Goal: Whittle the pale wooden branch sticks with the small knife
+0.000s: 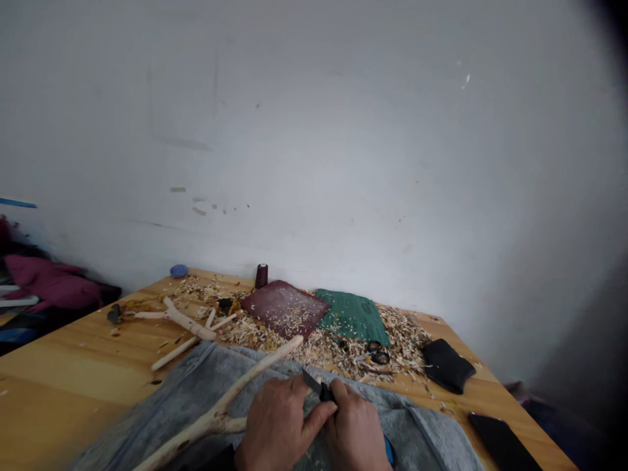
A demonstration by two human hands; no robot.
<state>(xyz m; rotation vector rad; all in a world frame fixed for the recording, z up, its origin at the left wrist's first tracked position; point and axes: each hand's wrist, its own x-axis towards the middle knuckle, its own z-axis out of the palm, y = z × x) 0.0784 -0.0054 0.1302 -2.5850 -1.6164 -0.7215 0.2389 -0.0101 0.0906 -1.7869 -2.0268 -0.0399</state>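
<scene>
My left hand (275,422) is closed around one arm of a peeled, forked branch (258,371), whose other arm points up and away to the right. My right hand (357,428) grips the dark handle of a knife (312,382); its short blade points up and left, close to my left fingers. My left thumb reaches across to my right hand at the handle. Both hands are over a grey cloth (193,386) at the table's near edge. The end of the wood under the blade is mostly hidden by my fingers.
Wood shavings (402,333) cover much of the wooden table (63,379). Among them lie a maroon sheet (289,307), a green sheet (350,314), scissors (379,355) and another peeled branch (189,324). A thread spool (261,275), black pad (447,366) and phone (503,439) are nearby.
</scene>
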